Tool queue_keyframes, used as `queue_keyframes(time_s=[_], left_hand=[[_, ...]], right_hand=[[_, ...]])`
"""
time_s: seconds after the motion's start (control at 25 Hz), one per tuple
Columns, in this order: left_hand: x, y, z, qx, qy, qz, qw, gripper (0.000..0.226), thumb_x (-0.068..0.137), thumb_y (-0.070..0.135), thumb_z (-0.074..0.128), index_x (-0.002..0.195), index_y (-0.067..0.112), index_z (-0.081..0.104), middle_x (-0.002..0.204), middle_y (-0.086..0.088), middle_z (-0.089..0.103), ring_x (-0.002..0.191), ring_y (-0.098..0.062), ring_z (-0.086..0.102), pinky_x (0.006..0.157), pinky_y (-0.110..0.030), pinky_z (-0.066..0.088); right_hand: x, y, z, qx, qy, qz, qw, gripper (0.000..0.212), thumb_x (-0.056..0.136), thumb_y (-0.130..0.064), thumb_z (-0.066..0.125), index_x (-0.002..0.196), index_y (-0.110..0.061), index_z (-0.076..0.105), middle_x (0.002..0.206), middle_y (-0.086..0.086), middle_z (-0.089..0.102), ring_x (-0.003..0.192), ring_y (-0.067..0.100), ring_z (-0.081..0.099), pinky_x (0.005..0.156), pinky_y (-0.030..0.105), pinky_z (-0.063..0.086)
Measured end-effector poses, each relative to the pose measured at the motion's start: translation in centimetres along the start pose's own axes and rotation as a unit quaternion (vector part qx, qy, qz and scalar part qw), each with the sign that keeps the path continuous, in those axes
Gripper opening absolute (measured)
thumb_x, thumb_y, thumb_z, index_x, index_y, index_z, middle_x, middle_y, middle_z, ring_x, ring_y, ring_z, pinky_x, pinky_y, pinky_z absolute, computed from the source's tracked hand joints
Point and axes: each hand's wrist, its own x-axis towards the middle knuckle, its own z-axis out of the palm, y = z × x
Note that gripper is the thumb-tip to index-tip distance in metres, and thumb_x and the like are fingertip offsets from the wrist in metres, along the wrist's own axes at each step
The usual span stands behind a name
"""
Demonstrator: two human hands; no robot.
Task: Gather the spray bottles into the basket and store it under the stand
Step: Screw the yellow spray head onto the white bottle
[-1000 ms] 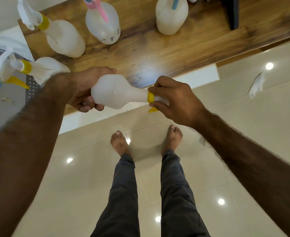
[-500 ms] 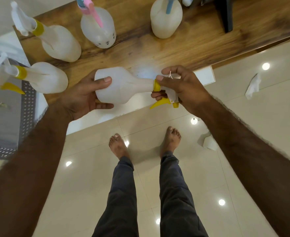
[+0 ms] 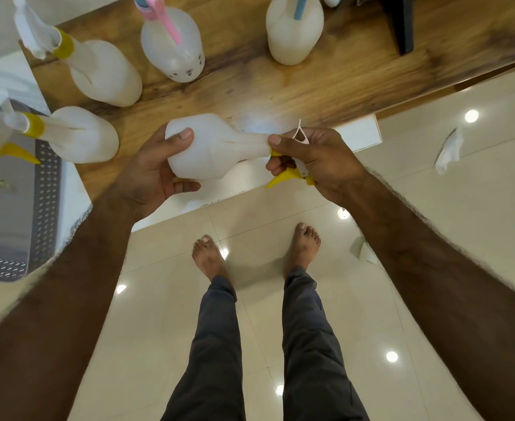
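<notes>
L hand (image 3: 156,174) grips bottle (image 3: 213,147) body, R hand (image 3: 313,159) pinches sprayer; you've lifted it off far counter (image 3: 280,86), so basket (image 3: 46,189) at left comes next.

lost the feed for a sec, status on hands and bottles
Left hand on the held bottle body, right hand on its sprayer. Four bottles on the stand. Basket at left, path clear.
</notes>
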Motion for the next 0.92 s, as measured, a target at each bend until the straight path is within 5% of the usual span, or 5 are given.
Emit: queue_keyframes(time_s=[0.28, 0.44, 0.56, 0.76, 0.92], left_hand=[[0.3, 3.0, -1.0, 0.193, -0.003, -0.32, 0.928, 0.097, 0.091, 0.083, 0.034, 0.109, -0.004, 0.071, 0.067, -0.02, 0.067, 0.039, -0.017, 0.052, 0.042, -0.021, 0.045], [-0.5, 3.4, -1.7, 0.242, -0.043, -0.297, 0.923, 0.099, 0.096, 0.075, 0.034, 0.13, -0.013, 0.063, 0.064, -0.019, 0.066, 0.032, -0.012, 0.05, 0.039, -0.018, 0.044], [-2.0, 2.0, 0.5, 0.283, -0.03, -0.22, 0.933, 0.059, 0.117, 0.027, 0.026, 0.119, -0.027, 0.049, 0.041, -0.007, 0.058, 0.027, -0.008, 0.052, 0.04, -0.009, 0.039], [-0.4, 2.3, -0.1, 0.161, -0.009, -0.227, 0.96, 0.082, 0.099, 0.072, 0.045, 0.142, 0.004, 0.058, 0.079, -0.012, 0.07, 0.043, -0.013, 0.06, 0.042, -0.023, 0.053], [-0.4, 4.7, -1.9, 0.026, -0.08, -0.129, 0.988, 0.043, 0.101, 0.043, 0.054, 0.137, 0.021, 0.064, 0.128, -0.026, 0.071, 0.092, -0.03, 0.077, 0.074, -0.04, 0.068]], right_hand=[[-0.8, -0.5, 0.5, -0.311, -0.07, -0.222, 0.922, 0.032, 0.078, -0.012, 0.085, 0.107, -0.003, 0.074, 0.1, 0.003, 0.074, 0.09, 0.01, 0.07, 0.075, 0.019, 0.059], [-1.5, -0.1, 1.1, -0.357, -0.08, -0.251, 0.896, 0.035, 0.079, -0.021, 0.085, 0.11, -0.008, 0.075, 0.101, -0.002, 0.075, 0.089, 0.009, 0.07, 0.079, 0.021, 0.057], [-1.6, 0.1, 1.1, -0.359, -0.017, -0.272, 0.893, 0.035, 0.081, -0.028, 0.084, 0.107, -0.007, 0.074, 0.098, 0.003, 0.075, 0.087, 0.017, 0.07, 0.077, 0.03, 0.06], [-1.5, -0.4, 0.2, -0.367, -0.03, -0.248, 0.896, 0.033, 0.08, -0.024, 0.084, 0.109, -0.009, 0.075, 0.101, 0.004, 0.076, 0.085, 0.011, 0.07, 0.073, 0.018, 0.057], [-1.6, -0.2, -0.6, -0.287, -0.025, -0.187, 0.939, 0.022, 0.082, -0.02, 0.083, 0.098, -0.005, 0.076, 0.088, 0.006, 0.077, 0.073, 0.011, 0.07, 0.063, 0.019, 0.054]])
